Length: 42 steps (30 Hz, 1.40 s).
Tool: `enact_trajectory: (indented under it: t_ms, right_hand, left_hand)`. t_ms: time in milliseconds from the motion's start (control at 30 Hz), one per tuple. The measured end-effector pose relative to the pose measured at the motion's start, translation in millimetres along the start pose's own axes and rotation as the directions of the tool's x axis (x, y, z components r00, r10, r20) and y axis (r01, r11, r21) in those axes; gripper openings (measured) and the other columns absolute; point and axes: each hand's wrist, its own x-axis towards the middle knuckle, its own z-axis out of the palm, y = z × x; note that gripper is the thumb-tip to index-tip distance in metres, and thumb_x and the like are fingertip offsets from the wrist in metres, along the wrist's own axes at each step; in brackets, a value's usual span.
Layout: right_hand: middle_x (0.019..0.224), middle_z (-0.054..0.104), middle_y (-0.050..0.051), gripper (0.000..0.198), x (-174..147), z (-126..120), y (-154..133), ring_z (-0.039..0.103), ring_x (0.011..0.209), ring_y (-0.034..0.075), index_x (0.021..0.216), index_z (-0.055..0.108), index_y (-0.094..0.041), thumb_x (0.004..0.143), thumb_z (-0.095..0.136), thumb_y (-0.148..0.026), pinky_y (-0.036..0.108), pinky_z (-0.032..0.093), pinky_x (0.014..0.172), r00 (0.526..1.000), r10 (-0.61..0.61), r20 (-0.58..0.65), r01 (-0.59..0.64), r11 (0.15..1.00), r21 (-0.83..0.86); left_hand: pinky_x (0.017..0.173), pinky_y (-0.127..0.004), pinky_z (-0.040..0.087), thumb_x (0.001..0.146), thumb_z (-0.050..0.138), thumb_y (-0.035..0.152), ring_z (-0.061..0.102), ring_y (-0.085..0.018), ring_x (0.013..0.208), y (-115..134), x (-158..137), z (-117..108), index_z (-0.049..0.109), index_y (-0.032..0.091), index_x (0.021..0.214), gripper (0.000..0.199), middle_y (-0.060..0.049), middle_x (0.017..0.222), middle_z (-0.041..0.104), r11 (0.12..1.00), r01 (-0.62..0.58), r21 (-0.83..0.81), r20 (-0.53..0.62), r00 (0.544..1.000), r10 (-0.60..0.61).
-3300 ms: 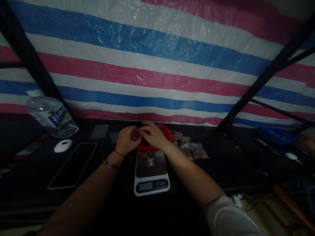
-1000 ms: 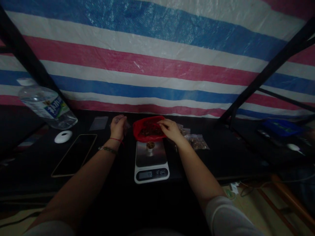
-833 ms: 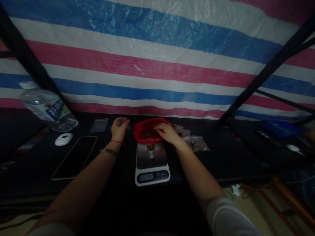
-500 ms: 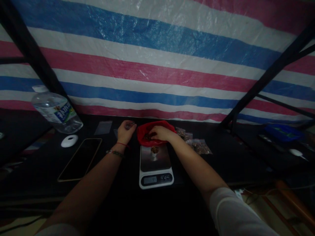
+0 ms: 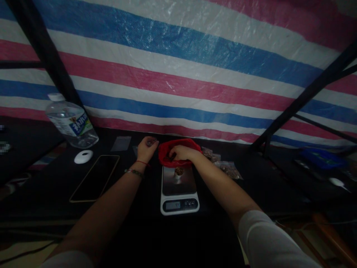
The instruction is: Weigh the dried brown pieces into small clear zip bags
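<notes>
My left hand [image 5: 146, 149] is closed around a small clear, glossy thing [image 5: 151, 142], too dim to name, left of the red bag [image 5: 164, 158]. My right hand [image 5: 182, 153] reaches into that open bag, its fingers curled among small dark pieces; what they grip is hidden. In front of the bag is a white kitchen scale [image 5: 180, 210] with a metal plate and a lit display. On its plate stands a small cup [image 5: 179, 175] filled with small brass-coloured pieces.
Several clear zip bags of small pieces [image 5: 230, 170] lie to the right. At left are a flat clear bag [image 5: 121, 143], a phone [image 5: 95, 178], a white oval device [image 5: 83, 156] and a large water bottle [image 5: 74, 124]. A striped sheet [image 5: 178, 82] hangs behind.
My right hand's fingers have curled deeper into the red bag. My left hand keeps its hold beside it. The whole view has shifted slightly.
</notes>
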Motion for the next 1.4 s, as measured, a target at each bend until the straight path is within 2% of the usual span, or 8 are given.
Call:
enact_trajectory:
  t_ms: [233,533,733,900,1200,1400]
  right_hand:
    - [0.095,0.073,0.004,0.029,-3.5,-2.2,-7.3,0.066,0.082,0.015,0.096,0.074,-0.019,0.072,0.06,-0.011,0.019,0.045,0.073,0.997,-0.02,-0.072,0.018,0.999,-0.029]
    - [0.097,0.073,0.004,0.032,-2.6,1.7,-9.9,0.066,0.084,0.016,0.099,0.073,-0.019,0.071,0.061,-0.011,0.019,0.045,0.074,0.999,-0.038,-0.026,0.038,0.999,0.012]
    - [0.098,0.072,0.005,0.031,-5.0,-1.1,-11.0,0.065,0.085,0.016,0.097,0.074,-0.018,0.071,0.06,-0.007,0.02,0.044,0.074,0.995,-0.055,-0.087,0.051,0.997,-0.052]
    - [0.094,0.073,0.005,0.025,-7.3,-5.3,-9.5,0.065,0.082,0.016,0.095,0.074,-0.017,0.074,0.062,-0.012,0.02,0.045,0.074,0.991,-0.036,-0.126,0.029,0.998,-0.059]
    - [0.102,0.072,0.006,0.034,-6.4,-2.8,-14.9,0.066,0.09,0.018,0.104,0.072,-0.018,0.071,0.063,-0.014,0.02,0.046,0.077,0.998,0.014,-0.059,-0.018,0.997,-0.071]
    - [0.098,0.073,0.005,0.031,-4.6,-4.7,-20.2,0.067,0.086,0.017,0.1,0.073,-0.019,0.073,0.06,-0.012,0.019,0.046,0.073,0.998,0.041,-0.045,-0.045,0.993,-0.107]
  left_hand:
    - [0.072,-0.029,0.048,0.068,0.066,0.041,0.062,-0.017,0.076,-7.8,2.7,0.8,0.064,0.018,0.088,0.031,-0.004,0.084,0.067,1.0,-0.007,0.006,-0.02,1.0,0.007]
    - [0.072,-0.03,0.047,0.068,0.066,0.04,0.061,-0.017,0.074,-9.2,3.7,1.4,0.063,0.017,0.086,0.029,-0.005,0.082,0.067,1.0,-0.003,-0.013,-0.021,1.0,0.003]
    - [0.072,-0.03,0.048,0.068,0.065,0.041,0.062,-0.018,0.076,-11.8,4.7,1.5,0.063,0.018,0.087,0.029,-0.005,0.083,0.067,1.0,-0.012,-0.001,-0.012,1.0,0.012]
    - [0.074,-0.031,0.048,0.069,0.065,0.043,0.062,-0.018,0.078,-15.0,5.9,2.1,0.064,0.018,0.088,0.031,-0.005,0.084,0.068,1.0,-0.011,0.008,-0.019,1.0,0.011]
    - [0.073,-0.03,0.048,0.068,0.065,0.041,0.062,-0.018,0.077,-8.1,3.7,-0.2,0.064,0.018,0.086,0.03,-0.005,0.083,0.067,1.0,0.02,-0.002,-0.019,1.0,-0.02]
    - [0.076,-0.03,0.048,0.069,0.064,0.039,0.062,-0.018,0.078,-7.5,3.9,0.0,0.064,0.018,0.086,0.027,-0.005,0.083,0.068,1.0,0.029,-0.008,-0.02,0.999,-0.029]
